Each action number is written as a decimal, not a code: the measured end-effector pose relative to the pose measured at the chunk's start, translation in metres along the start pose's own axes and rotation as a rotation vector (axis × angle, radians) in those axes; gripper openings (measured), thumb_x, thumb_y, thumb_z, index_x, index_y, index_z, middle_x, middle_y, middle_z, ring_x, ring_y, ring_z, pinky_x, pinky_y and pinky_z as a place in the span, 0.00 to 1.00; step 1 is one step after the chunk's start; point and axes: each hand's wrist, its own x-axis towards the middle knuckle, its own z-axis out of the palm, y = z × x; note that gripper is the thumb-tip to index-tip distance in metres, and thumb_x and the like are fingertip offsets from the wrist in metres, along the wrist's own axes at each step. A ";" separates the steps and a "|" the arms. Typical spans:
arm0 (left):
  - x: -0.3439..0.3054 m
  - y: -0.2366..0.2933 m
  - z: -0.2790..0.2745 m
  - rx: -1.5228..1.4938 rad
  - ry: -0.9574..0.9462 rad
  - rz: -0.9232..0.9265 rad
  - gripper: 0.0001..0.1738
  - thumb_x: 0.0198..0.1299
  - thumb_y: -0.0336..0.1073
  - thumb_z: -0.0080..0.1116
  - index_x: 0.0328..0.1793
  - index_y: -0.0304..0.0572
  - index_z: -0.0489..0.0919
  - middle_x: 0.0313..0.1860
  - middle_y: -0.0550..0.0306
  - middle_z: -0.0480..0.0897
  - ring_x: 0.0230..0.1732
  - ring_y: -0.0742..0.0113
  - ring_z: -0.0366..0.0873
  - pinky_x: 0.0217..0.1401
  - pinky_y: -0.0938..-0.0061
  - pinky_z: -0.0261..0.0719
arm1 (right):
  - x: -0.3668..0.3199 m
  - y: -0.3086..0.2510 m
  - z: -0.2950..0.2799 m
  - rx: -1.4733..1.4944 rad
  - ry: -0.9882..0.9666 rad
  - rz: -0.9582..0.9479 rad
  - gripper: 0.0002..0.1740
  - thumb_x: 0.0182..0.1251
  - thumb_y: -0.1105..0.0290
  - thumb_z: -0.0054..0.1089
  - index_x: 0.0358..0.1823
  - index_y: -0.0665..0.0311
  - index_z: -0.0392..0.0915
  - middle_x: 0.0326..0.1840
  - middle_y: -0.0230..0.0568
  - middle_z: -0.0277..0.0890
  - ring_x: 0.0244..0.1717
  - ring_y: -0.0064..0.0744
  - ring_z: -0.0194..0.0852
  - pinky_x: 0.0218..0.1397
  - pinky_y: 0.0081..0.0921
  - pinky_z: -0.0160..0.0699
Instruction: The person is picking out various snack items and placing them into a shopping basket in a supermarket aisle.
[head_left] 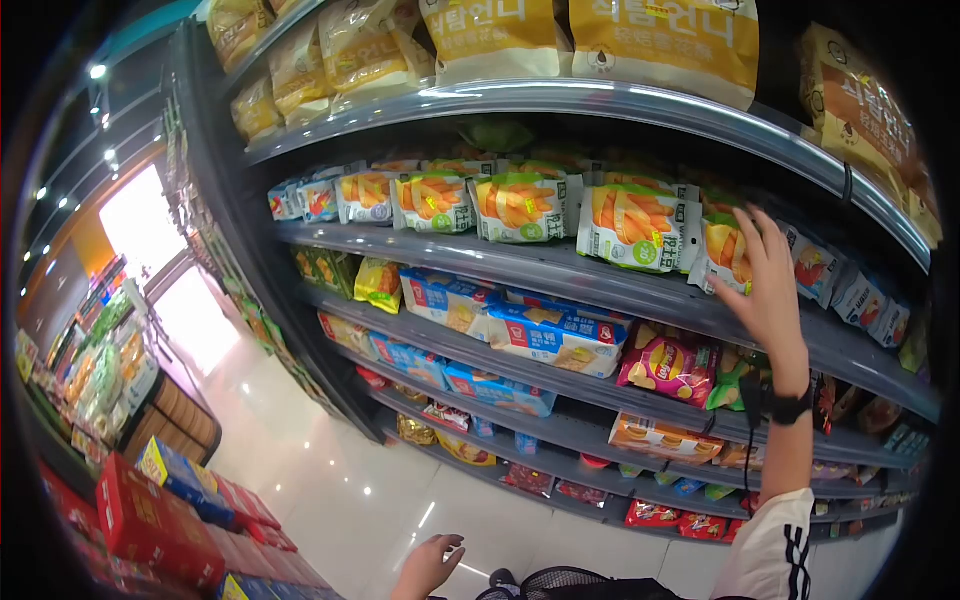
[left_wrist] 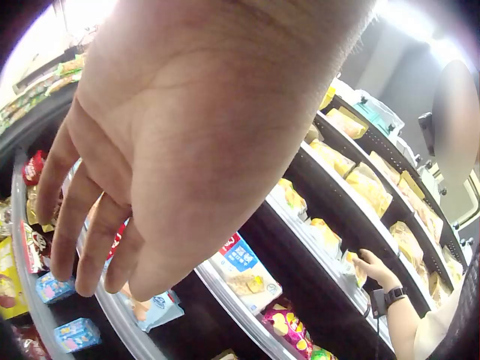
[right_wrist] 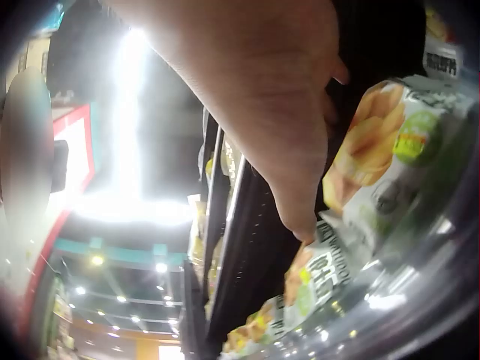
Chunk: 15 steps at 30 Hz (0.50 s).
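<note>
My right hand [head_left: 768,275] reaches up to a small snack bag [head_left: 725,252] printed with golden sticks, on the shelf with a row of similar bags. In the head view its fingers extend across the bag's upper right side and its thumb is spread toward the lower left. The right wrist view shows the thumb [right_wrist: 298,217] pointing down close by the bags, with most fingers of that hand hidden. A matching bag [head_left: 640,222] stands just to the left. Low down, my left hand [head_left: 432,562] hangs with loosely bent fingers and nothing in it; its palm [left_wrist: 187,150] fills much of the left wrist view.
Large yellow bags [head_left: 660,45] stand on the shelf above. Below are blue cracker packs [head_left: 555,335] and a pink chip bag [head_left: 668,368]. Shelf edges [head_left: 500,262] run across in front. Red boxes [head_left: 150,525] are stacked at the lower left, beside the tiled floor [head_left: 330,480].
</note>
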 end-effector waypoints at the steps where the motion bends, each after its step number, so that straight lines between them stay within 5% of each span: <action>1: 0.007 0.000 -0.007 0.012 -0.038 -0.026 0.14 0.61 0.42 0.56 0.50 0.50 0.82 0.43 0.55 0.84 0.45 0.54 0.80 0.48 0.65 0.77 | 0.005 0.005 0.004 -0.016 0.003 0.009 0.40 0.51 0.62 0.69 0.66 0.62 0.63 0.60 0.48 0.66 0.63 0.51 0.63 0.67 0.44 0.59; 4: 0.025 -0.010 -0.022 0.030 -0.122 -0.035 0.15 0.61 0.44 0.55 0.52 0.51 0.82 0.44 0.55 0.84 0.47 0.55 0.80 0.51 0.65 0.76 | 0.006 0.013 0.012 -0.058 -0.298 0.169 0.46 0.47 0.55 0.72 0.67 0.63 0.62 0.59 0.47 0.66 0.63 0.48 0.64 0.72 0.49 0.52; 9: 0.056 -0.033 -0.022 -0.007 -0.267 0.033 0.17 0.62 0.46 0.55 0.54 0.51 0.81 0.47 0.55 0.84 0.48 0.55 0.80 0.54 0.65 0.75 | -0.008 -0.008 -0.003 -0.171 -0.232 0.145 0.51 0.41 0.58 0.76 0.69 0.60 0.60 0.59 0.45 0.65 0.60 0.48 0.65 0.72 0.55 0.49; 13: 0.092 -0.029 -0.019 0.017 -0.310 0.156 0.17 0.62 0.45 0.54 0.53 0.48 0.81 0.46 0.54 0.83 0.48 0.55 0.80 0.53 0.65 0.75 | -0.007 0.001 -0.007 -0.202 -0.197 0.130 0.53 0.36 0.64 0.78 0.68 0.60 0.60 0.55 0.44 0.65 0.58 0.47 0.63 0.69 0.49 0.56; 15: 0.109 -0.014 -0.023 0.037 -0.217 0.320 0.13 0.61 0.41 0.57 0.48 0.46 0.81 0.44 0.51 0.83 0.42 0.53 0.82 0.45 0.62 0.80 | -0.004 0.011 -0.006 -0.146 -0.208 0.118 0.51 0.35 0.64 0.78 0.67 0.61 0.62 0.52 0.44 0.65 0.55 0.47 0.64 0.63 0.44 0.61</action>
